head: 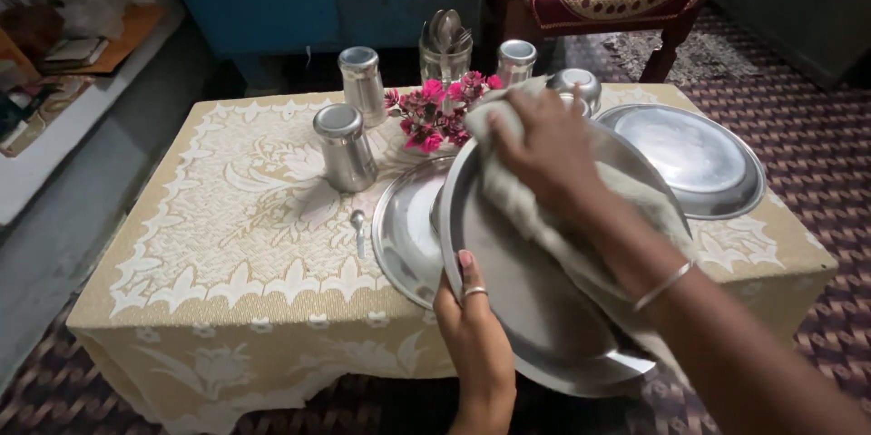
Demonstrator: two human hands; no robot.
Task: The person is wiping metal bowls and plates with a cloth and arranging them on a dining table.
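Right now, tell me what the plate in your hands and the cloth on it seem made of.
Plate: likely stainless steel, silvery with soft glare along its rim. Cloth: soft woven fabric, probably cotton, pale, matte, creased under the right hand. The left hand grips the rim.

We see a polished metal plate [535, 308], smooth and reflective, rubbed by a soft, matt cloth [526, 204]. The other plates [699, 158] and tumblers [345, 146] share that dull steel sheen. The tablecloth [227, 244] looks woven, lacy and matt.
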